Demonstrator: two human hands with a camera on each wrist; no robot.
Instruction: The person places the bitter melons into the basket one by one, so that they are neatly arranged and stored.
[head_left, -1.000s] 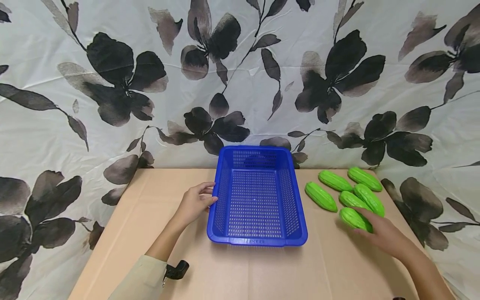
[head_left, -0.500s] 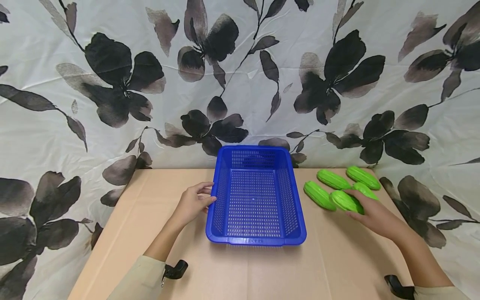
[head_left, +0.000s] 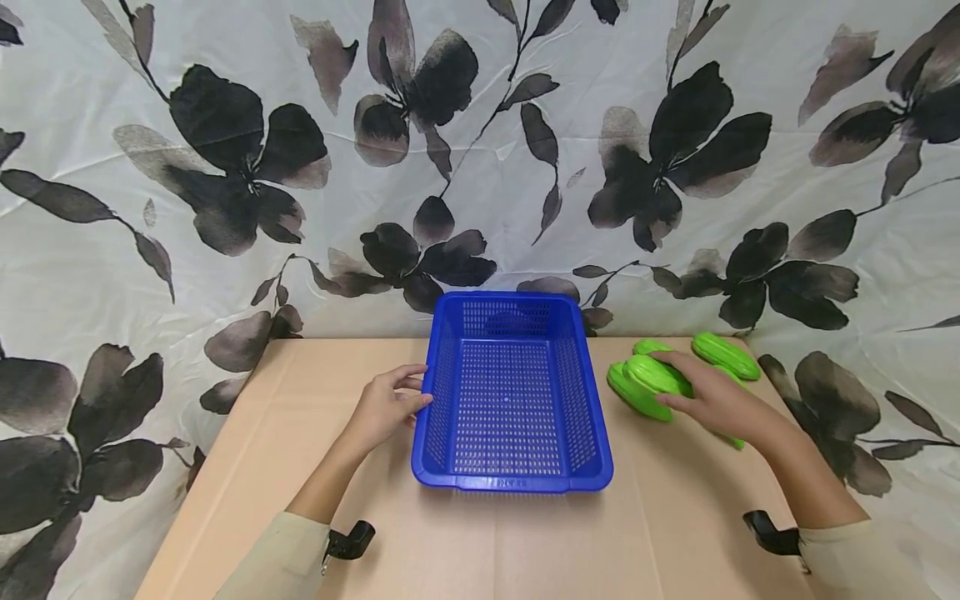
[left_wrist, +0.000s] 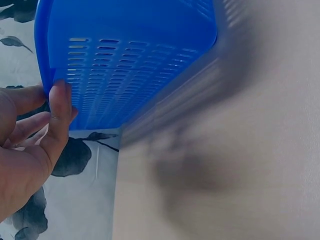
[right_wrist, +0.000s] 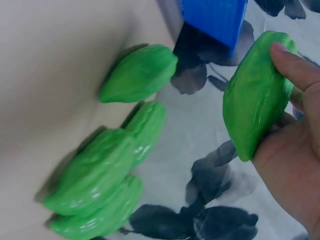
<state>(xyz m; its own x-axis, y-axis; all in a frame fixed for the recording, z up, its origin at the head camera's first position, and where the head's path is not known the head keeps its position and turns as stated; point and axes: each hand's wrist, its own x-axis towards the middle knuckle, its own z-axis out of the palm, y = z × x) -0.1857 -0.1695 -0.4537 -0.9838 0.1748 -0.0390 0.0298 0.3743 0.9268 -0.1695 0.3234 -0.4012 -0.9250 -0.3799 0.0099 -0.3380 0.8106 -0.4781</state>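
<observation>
In the head view, a blue plastic basket (head_left: 513, 482) with perforated walls sits mid-table. My left hand (head_left: 382, 408) holds its left rim between thumb and fingers; in the left wrist view the fingertips (left_wrist: 61, 95) lie against the rim and outer wall. My right hand (head_left: 716, 400) grips a ridged green gourd (head_left: 649, 377), thumb on one side and fingers behind it. In the right wrist view this held gourd (right_wrist: 257, 95) is raised above the others. Several similar gourds lie on the table, one of them (head_left: 726, 356) at the back right, others partly hidden by the right hand.
The light tan table (head_left: 495, 542) ends at the back against a white cloth (head_left: 525, 167) printed with dark flowers. Black wrist devices (head_left: 351, 540) show at both sleeves. In the right wrist view a loose gourd (right_wrist: 140, 74) lies nearest the basket.
My right hand has lifted the nearest gourd and carried it left and away from me, over the other gourds towards the basket. The left hand and basket have stayed put.
</observation>
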